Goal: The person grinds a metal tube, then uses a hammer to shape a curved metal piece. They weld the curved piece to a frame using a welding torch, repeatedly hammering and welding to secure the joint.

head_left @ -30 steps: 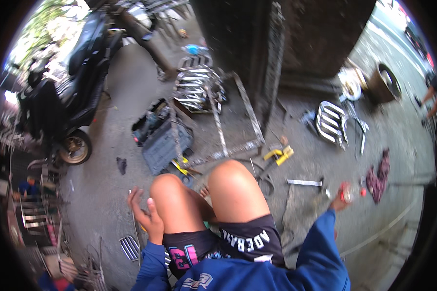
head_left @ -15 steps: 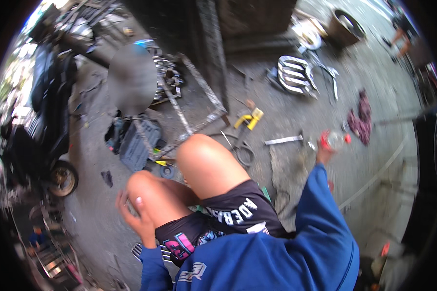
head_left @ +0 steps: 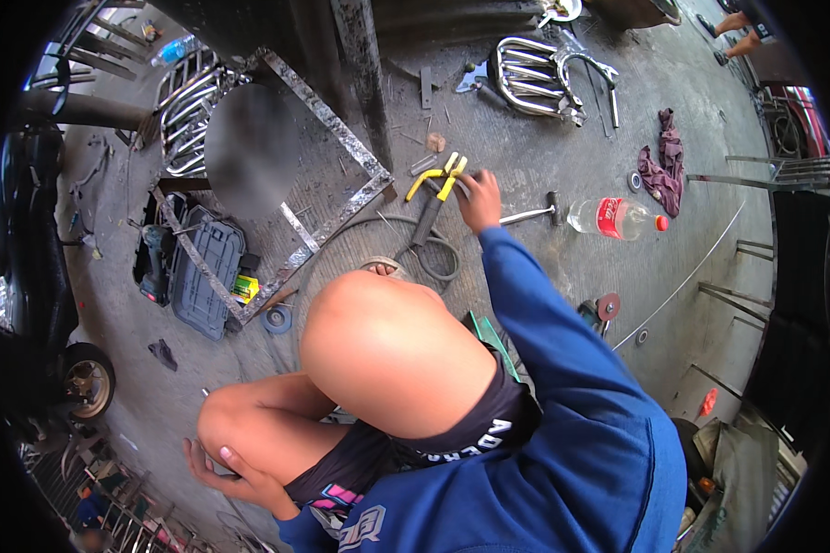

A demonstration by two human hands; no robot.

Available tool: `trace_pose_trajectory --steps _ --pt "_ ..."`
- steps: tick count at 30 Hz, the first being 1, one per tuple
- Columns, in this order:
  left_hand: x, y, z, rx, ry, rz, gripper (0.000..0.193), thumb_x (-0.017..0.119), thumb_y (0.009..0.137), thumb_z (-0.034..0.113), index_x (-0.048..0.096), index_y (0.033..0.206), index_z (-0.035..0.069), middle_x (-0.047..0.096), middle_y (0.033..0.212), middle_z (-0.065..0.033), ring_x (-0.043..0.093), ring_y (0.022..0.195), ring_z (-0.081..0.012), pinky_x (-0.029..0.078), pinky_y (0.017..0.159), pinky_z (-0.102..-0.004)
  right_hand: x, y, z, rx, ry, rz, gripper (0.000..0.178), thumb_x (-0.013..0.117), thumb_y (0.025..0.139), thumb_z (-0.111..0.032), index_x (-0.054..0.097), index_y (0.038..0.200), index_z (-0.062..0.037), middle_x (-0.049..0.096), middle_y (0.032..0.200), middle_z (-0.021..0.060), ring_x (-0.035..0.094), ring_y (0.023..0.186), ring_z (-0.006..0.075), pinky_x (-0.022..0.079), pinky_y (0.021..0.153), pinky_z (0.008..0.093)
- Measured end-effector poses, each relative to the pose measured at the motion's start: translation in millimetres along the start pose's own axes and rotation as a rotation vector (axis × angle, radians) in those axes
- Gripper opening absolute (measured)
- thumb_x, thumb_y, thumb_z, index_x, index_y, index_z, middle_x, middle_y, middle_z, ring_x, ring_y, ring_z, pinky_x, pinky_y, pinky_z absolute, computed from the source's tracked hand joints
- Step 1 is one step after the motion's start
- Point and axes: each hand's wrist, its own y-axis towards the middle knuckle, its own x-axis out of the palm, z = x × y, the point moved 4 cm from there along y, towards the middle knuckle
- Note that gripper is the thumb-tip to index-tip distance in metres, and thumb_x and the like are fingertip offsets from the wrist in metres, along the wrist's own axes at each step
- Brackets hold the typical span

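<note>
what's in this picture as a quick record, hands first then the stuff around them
right hand: at yellow clamp, firmness of grip unclear
left hand: beside left knee, nothing seen in it
right of clamp: hammer, then clear bottle lying on its side
beyond bottle: purple cloth, crumpled
left of clamp: metal frame, grey case

Right hand [head_left: 481, 203] at the yellow clamp [head_left: 445, 193] — left hand [head_left: 251, 483] beside a bent knee [head_left: 229, 417]
</note>
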Motion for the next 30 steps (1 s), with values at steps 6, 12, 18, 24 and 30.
trace_pose_trajectory --steps 6,12,18,24,30 --pt "2.8 12.9 -0.9 -0.018 0.075 -0.039 0.065 0.044 0.109 0.051 0.05 0.142 -0.004 0.049 0.152 -0.0228 0.053 0.133 -0.0373 0.043 0.107 -0.049 57.3 110.4 -36.9 -0.374 -0.407 -0.378 0.023 0.071 0.088 -0.024 0.082 0.107 -0.0245 0.061 0.116 0.0064 0.055 0.118 0.0277 0.047 0.095 0.0411" --pt "-9.4 1.4 -31.8 -0.201 0.005 -0.01 0.089 0.058 0.1 0.063 0.042 0.151 -0.008 0.057 0.142 -0.0256 0.057 0.127 -0.036 0.046 0.111 -0.0492 77.7 129.9 -33.1 -0.61 -0.536 -0.613 0.024 0.068 0.088 -0.022 0.083 0.105 -0.0293 0.063 0.117 0.0031 0.055 0.121 0.0251 0.045 0.098 0.0396" --pt "-10.0 -6.9 -35.1 -0.155 -0.094 0.044 0.071 0.062 0.103 0.051 0.054 0.137 -0.011 0.063 0.129 -0.028 0.06 0.115 -0.0398 0.047 0.103 -0.0539 79.9 128.9 -23.0 -0.499 -0.371 -0.65 0.021 0.072 0.09 -0.03 0.081 0.108 -0.0219 0.063 0.122 0.0056 0.054 0.124 0.0271 0.044 0.104 0.0432" --pt "2.8 2.3 -28.2 -0.11 -0.11 0.0 0.07 0.062 0.104 0.05 0.053 0.139 -0.01 0.062 0.132 -0.0274 0.06 0.117 -0.0395 0.047 0.104 -0.0534 73.7 123.3 -22.4 -0.513 -0.453 -0.369 0.014 0.07 0.088 -0.022 0.076 0.099 -0.017 0.062 0.112 0.003 0.056 0.118 0.0243 0.045 0.096 0.0406" --pt "15.4 3.8 -23.2 -0.082 -0.144 -0.066 0.069 0.061 0.104 0.049 0.053 0.14 -0.009 0.06 0.134 -0.0268 0.059 0.119 -0.0392 0.047 0.104 -0.0529 73.6 109.8 -23.2 -0.511 -0.395 -0.425 0.027 0.079 0.084 -0.033 0.076 0.106 -0.018 0.063 0.119 0.0034 0.055 0.124 0.0255 0.044 0.099 0.0414"
